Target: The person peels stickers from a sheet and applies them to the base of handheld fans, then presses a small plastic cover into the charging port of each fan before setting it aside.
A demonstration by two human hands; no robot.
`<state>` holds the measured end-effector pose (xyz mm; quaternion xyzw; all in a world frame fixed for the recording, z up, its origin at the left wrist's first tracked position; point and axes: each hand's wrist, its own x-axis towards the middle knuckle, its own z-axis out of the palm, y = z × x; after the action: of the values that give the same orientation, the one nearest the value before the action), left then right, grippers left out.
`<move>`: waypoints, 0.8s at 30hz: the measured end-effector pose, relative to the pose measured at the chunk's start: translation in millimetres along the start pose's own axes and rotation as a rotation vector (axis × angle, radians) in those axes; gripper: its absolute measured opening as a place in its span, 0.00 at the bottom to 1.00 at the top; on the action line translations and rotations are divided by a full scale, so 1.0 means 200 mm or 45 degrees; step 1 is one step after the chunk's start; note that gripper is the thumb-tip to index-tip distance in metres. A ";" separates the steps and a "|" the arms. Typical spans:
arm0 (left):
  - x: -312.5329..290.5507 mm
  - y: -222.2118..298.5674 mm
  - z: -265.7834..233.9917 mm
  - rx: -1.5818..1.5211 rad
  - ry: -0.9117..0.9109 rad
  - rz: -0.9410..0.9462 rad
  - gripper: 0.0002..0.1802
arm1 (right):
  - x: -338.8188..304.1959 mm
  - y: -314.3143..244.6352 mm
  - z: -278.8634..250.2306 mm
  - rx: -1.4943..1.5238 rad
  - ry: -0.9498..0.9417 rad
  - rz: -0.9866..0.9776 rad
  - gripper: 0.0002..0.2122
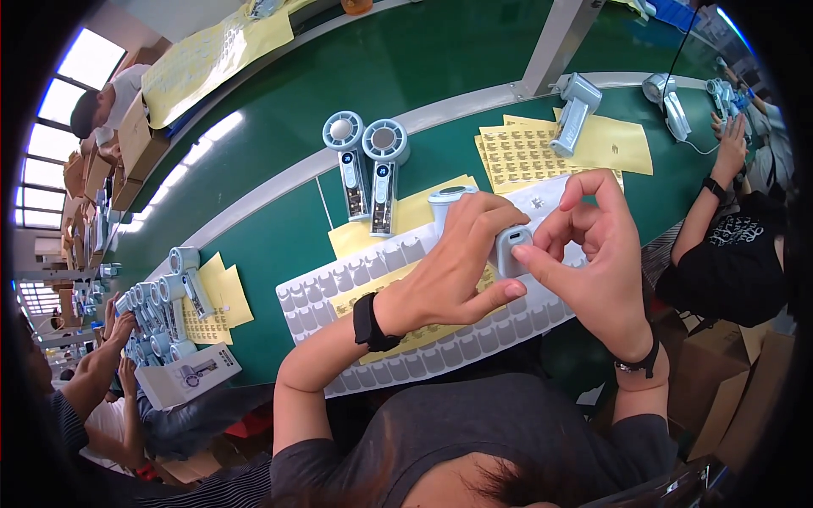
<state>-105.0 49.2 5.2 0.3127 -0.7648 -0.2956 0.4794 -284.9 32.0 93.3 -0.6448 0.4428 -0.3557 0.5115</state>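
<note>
My left hand (445, 275) is wrapped over a light blue handheld fan (510, 259), whose narrow end with a small dark slot faces me. Part of its round head shows beyond my fingers; the handle is mostly covered. At that slotted end, my right hand (597, 262) is curled, its thumb tip pressing on the rim. Whether anything small is pinched in these fingers is hidden. Below both hands lies a white sheet of grey label shapes (461, 351), with a yellow label sheet (412, 340) on top of it.
Two fans, a left one (342, 131) and a right one (385, 142), lie ahead on yellow paper. Another fan (577, 114) rests on yellow sheets (517, 157) at far right. Co-workers sit on both sides; several fans (161, 305) and a white box (190, 377) are left.
</note>
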 end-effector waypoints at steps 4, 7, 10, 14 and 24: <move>0.05 0.01 -0.02 0.166 0.039 0.035 0.29 | 0.01 0.02 -0.04 -0.220 -0.080 0.066 0.22; 0.18 -0.02 -0.08 0.305 -0.126 0.149 0.22 | 0.09 0.21 -0.18 -0.173 -0.110 0.250 0.21; 0.32 -0.18 -0.07 0.623 -0.403 0.214 0.19 | 0.05 0.40 -0.14 -0.195 -0.067 0.280 0.18; 0.36 -0.44 -0.06 0.817 -0.642 0.138 0.17 | -0.11 0.54 -0.02 -0.504 0.073 -0.106 0.13; 0.20 -0.27 -0.38 1.249 -0.506 -0.024 0.19 | -0.40 0.64 0.03 -0.893 0.126 -0.463 0.12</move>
<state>-37.6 -26.9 14.5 0.4452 -0.8865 0.0391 0.1199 -335.0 97.3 -33.8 -0.8303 0.4401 -0.2983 0.1672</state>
